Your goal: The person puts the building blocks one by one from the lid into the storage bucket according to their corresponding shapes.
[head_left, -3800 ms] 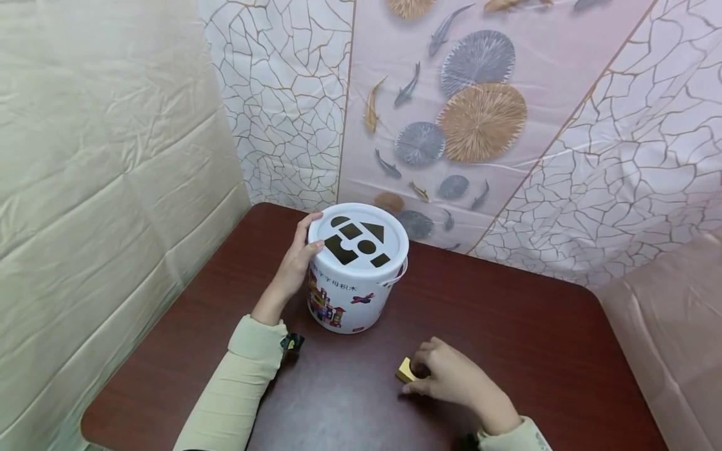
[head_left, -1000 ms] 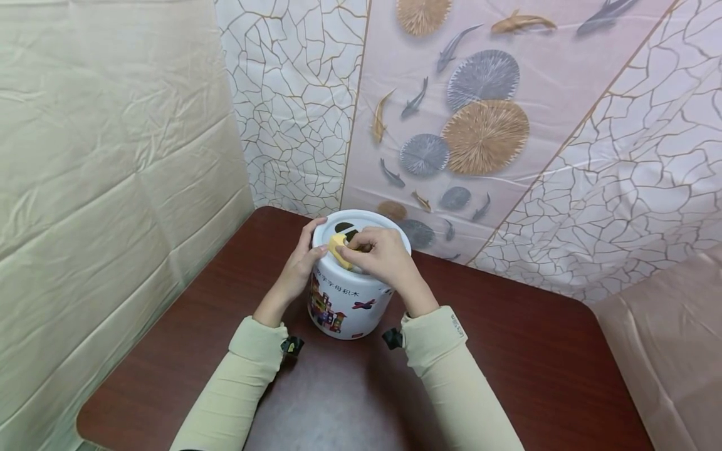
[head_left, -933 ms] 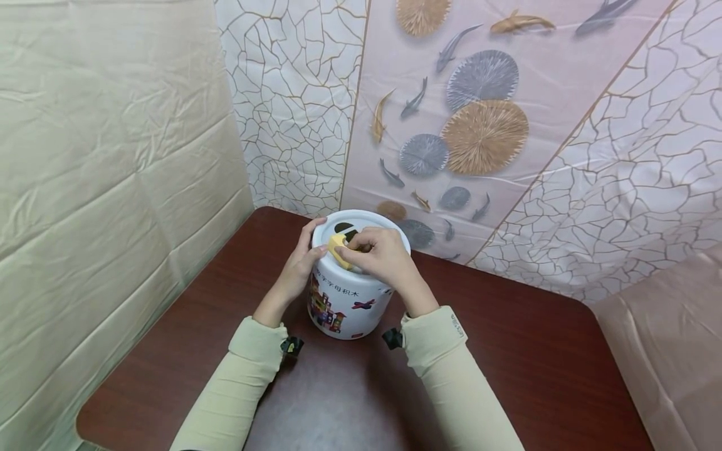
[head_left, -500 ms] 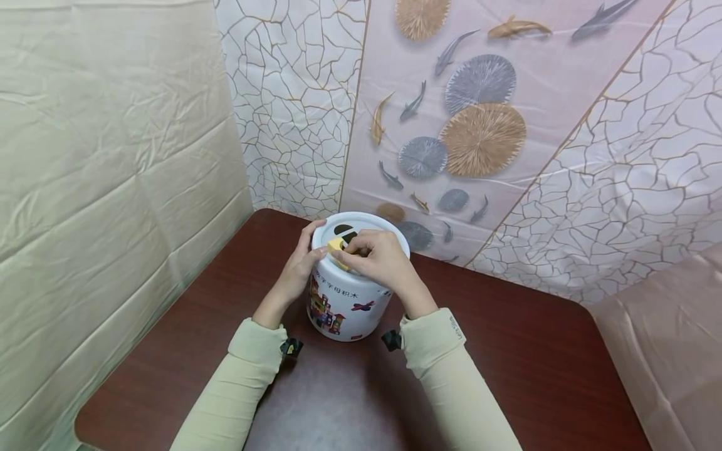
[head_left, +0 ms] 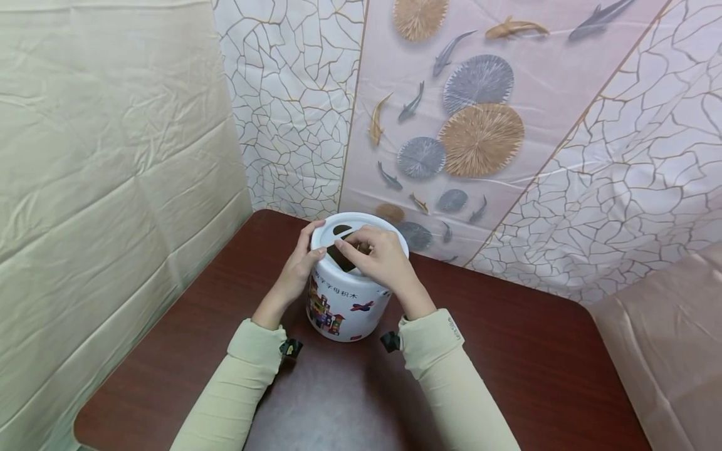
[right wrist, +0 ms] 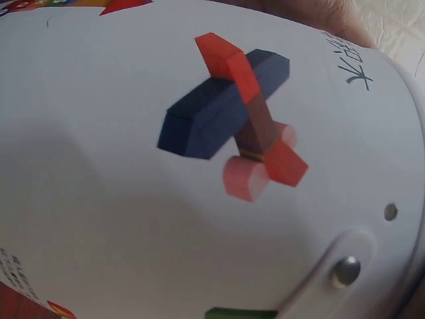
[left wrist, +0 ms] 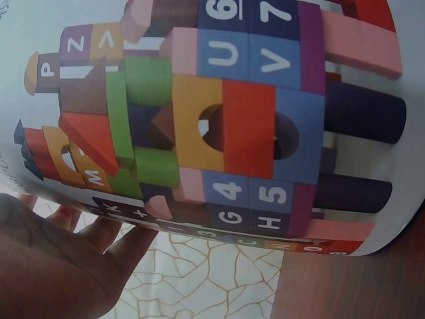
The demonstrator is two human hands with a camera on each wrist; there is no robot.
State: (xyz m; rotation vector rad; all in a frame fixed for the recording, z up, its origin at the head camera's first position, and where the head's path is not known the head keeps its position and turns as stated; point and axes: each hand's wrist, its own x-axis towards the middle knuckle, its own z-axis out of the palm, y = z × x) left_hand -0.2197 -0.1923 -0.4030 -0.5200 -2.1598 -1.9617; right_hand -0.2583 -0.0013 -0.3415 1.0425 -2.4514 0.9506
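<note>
A white bucket (head_left: 338, 313) with printed toy blocks and a white lid (head_left: 361, 219) stands upright on the table. My left hand (head_left: 296, 269) grips its left side, thumb at the lid's edge; the left wrist view shows those fingers (left wrist: 123, 256) along the printed wall. Over the lid is my right hand (head_left: 389, 257), fingers loosely bent, thumb and fingertips at the notched hole (head_left: 341, 258). Nothing shows between them. The half-round hole (head_left: 341, 230) lies just behind, while the hand hides other cutouts. The right wrist view is filled by the bucket wall (right wrist: 99, 133).
The dark red-brown table (head_left: 507, 351) extends around the bucket. A pale cloth wall (head_left: 124, 156) rises at the left, and a patterned cloth (head_left: 293, 125) hangs behind. The bucket's handle is fixed by a metal rivet (right wrist: 345, 272).
The right hand brought a yellow notched block from the table to the lid. The block sank into the notched hole and is now out of sight. The left hand stays on the bucket.
</note>
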